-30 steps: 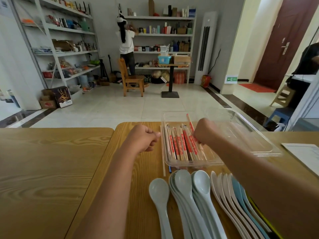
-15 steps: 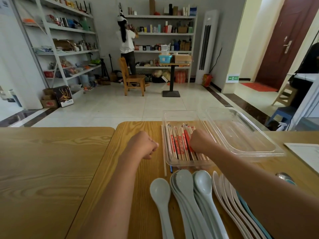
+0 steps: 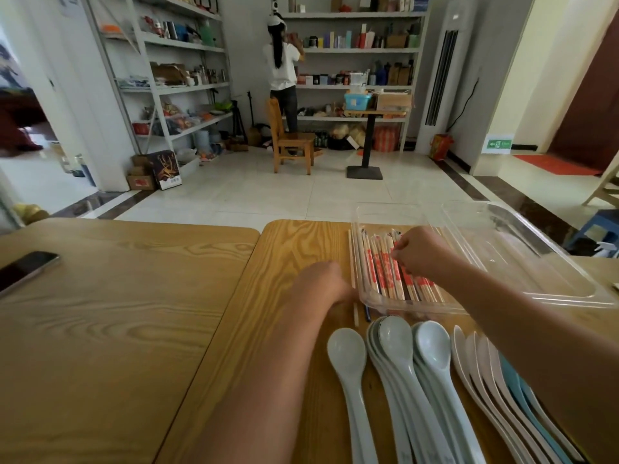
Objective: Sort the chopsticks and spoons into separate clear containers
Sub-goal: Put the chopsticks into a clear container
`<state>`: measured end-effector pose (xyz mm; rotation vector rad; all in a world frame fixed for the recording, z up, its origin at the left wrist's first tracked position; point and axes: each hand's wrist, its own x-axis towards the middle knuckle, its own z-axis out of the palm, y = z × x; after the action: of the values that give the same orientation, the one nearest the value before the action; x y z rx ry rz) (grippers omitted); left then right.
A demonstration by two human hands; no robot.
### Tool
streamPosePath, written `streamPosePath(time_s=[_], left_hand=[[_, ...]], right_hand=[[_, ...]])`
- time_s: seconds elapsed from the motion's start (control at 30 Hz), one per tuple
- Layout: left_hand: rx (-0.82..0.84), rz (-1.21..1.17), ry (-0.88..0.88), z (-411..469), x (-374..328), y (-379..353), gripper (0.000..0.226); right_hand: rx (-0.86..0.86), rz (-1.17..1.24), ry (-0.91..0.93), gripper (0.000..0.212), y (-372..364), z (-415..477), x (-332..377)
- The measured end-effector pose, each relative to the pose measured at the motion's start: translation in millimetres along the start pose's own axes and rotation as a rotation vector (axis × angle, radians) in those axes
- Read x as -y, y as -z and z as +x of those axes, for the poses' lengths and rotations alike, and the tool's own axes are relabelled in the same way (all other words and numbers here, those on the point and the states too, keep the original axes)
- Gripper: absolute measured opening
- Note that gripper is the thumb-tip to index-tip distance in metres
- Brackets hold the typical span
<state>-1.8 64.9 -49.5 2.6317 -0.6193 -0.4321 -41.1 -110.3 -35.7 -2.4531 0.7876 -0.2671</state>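
Nearest, the spoons point(image 3: 395, 333) lie fanned in overlapping rows on the table point(image 3: 294, 242), none of them sorted yet. Both forearms cross right above them, so a lowered elbow could scatter the rows or push the outer ones toward the edge. The left hand point(image 3: 321, 284) is low beside a loose chopstick point(image 3: 350, 259) lying just outside the filled container point(image 3: 365, 296). The hand is blurred with its fingers hidden, so I cannot tell its grip, and a hurried grab could roll the thin stick away or nudge the container. Inside lie the wrapped chopsticks point(image 3: 382, 276). The right hand point(image 3: 418, 252) is over them with fingertips bunched downward, but I cannot tell whether it pinches one. Lifting carelessly could drag neighbours out over the low wall. Furthest, the empty container point(image 3: 522, 259) overhangs the table's far edge, and spoons dropped in hard might tip it.
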Motion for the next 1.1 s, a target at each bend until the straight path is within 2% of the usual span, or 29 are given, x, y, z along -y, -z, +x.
streamPosePath(time_s=[0.23,0.47,0.8,0.9,1.1], left_hand=[[-0.021,0.031,0.011,2.5,1.2,-1.2,0.034],[0.032,0.062,0.039,5.6,-0.4,-2.1,0.042],[-0.042,0.112,0.024,7.5,4.3,0.8,0.021],[0.001,0.121,0.026,6.0,5.8,4.9,0.02],[0.129,-0.026,0.056,4.4,12.8,12.3,0.013]], right_hand=[[-0.004,-0.024,0.02,0.012,-3.3,-1.1,0.9],[0.013,-0.025,0.037,0.014,-3.6,-5.1,4.9],[0.006,-0.003,0.045,0.015,-5.6,-11.0,8.6],[0.014,-0.01,0.029,0.016,-6.4,-9.9,8.8],[0.035,0.011,0.011,0.015,-7.0,-10.0,10.2]])
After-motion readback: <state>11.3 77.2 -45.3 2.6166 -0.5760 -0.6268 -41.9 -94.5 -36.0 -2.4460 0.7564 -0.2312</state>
